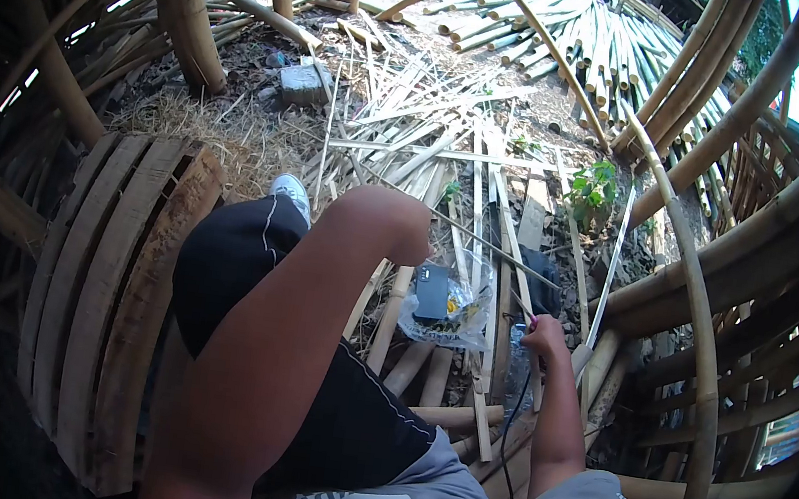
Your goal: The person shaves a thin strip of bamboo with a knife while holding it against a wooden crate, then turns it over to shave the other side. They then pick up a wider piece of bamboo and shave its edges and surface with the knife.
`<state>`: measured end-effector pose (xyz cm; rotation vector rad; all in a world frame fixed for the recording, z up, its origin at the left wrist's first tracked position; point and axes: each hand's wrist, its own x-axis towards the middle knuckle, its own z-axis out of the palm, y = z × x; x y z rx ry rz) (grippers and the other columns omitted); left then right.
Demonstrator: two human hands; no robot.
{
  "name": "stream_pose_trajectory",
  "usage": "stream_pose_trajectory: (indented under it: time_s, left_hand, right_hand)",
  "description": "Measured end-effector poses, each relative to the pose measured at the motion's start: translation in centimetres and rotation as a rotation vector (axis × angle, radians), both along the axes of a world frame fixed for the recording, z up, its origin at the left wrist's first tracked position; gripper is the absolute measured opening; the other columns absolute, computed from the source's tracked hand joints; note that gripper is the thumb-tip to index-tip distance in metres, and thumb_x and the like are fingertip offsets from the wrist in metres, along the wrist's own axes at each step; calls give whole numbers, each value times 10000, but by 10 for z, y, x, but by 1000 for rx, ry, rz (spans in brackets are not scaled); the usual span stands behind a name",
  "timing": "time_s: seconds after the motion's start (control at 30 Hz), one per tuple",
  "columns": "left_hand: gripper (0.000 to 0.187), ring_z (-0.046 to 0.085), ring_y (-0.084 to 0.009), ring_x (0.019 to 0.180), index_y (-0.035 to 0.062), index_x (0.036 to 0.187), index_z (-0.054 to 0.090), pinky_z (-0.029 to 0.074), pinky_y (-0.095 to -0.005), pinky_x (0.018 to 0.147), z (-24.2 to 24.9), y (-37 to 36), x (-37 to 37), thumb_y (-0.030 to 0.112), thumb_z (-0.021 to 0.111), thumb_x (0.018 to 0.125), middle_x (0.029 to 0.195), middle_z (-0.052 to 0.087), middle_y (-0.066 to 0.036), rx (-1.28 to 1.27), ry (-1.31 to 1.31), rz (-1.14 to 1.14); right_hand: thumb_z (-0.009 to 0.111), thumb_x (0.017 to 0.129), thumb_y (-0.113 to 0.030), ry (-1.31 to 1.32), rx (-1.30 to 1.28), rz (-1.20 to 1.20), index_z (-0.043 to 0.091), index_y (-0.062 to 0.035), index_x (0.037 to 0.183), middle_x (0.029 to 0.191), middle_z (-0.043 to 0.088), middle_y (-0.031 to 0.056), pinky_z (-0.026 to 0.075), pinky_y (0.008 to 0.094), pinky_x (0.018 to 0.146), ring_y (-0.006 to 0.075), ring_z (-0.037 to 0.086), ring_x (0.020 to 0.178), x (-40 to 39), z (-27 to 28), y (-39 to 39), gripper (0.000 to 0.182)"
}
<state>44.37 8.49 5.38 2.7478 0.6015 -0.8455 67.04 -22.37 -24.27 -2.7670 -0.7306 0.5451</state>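
My left arm bends across the middle of the view, and my left hand (408, 236) is beside a long thin bamboo strip (481, 237). Its fingers are hidden behind the hand and wrist. Lower right, my right hand (545, 336) is closed around a small tool (532, 321) with a pinkish-purple handle; its thin front part points up and left, near the strip's right end. Between the hands and below them, a dark phone (432, 291) lies on a clear plastic bag (468, 329) with something yellow in it.
Split bamboo strips (423, 143) litter the ground ahead. Bamboo poles (584, 43) are piled at the back. A grey block (304, 84) lies back left, a slatted wooden piece (135, 247) stands left, and a green plant (591, 188) grows right. Bamboo framing (700, 316) curves along the right.
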Motion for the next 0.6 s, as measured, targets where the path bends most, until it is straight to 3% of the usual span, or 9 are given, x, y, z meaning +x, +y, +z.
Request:
stream_pose_trajectory:
  time_s: [0.1,0.13,0.17,0.23,0.27,0.3,0.4,0.6]
  left_hand:
    - [575,509,-301,1261,118,1387,464,416,-435,1025,1,2,-4,452,533,925,1380,522,-126,-13,-4,14]
    - [576,509,-303,1261,113,1385,466,416,-437,1024,1,3,-5,452,534,924,1378,524,-127,-19,-1,12]
    - [576,509,-303,1261,113,1385,466,416,-437,1024,-1,5,-6,452,534,924,1378,524,-127,-22,-8,17]
    - [577,511,-305,1258,105,1382,469,416,-437,1022,-3,6,-6,447,537,924,1368,531,-134,-18,-16,-11]
    - [577,511,-305,1258,105,1382,469,416,-437,1022,-3,6,-7,447,537,924,1368,531,-134,-18,-20,-14]
    - [577,513,-305,1256,102,1380,471,416,-435,1023,-2,5,-9,447,538,923,1363,535,-138,-14,-29,-22]
    - [567,515,-307,1253,97,1378,473,415,-429,1025,7,3,-13,439,532,930,1357,537,-147,-13,-47,-35]
    - [492,520,-314,1241,72,1364,483,412,-420,1031,7,-5,-12,363,486,968,1335,549,-167,-141,-198,-69]
  right_hand:
    - [790,586,-203,132,-6,58,562,-32,639,668,621,145,505,402,659,290,623,647,-17,5,-10,290]
    - [787,600,-173,189,52,55,517,-36,629,617,572,90,478,359,607,197,546,578,-20,11,-14,305]
    - [787,600,-173,182,49,60,517,-36,629,617,572,90,478,359,607,197,546,578,-20,19,-17,305]
    - [777,624,-130,215,337,-81,468,-44,624,590,513,31,459,326,578,127,495,570,-23,34,-25,321]
    - [732,662,-34,164,381,-79,403,-119,613,598,487,-19,428,286,505,114,515,534,-28,47,-26,343]
    - [732,662,-34,158,383,-83,403,-119,613,598,487,-19,428,286,505,114,515,534,-30,58,-28,343]
    - [758,662,-2,531,500,-212,330,-183,610,598,480,-18,427,284,485,97,534,520,-40,94,-29,467]
    - [800,726,-81,565,793,-352,332,-204,633,606,461,-54,392,245,498,71,474,513,-89,158,16,493]
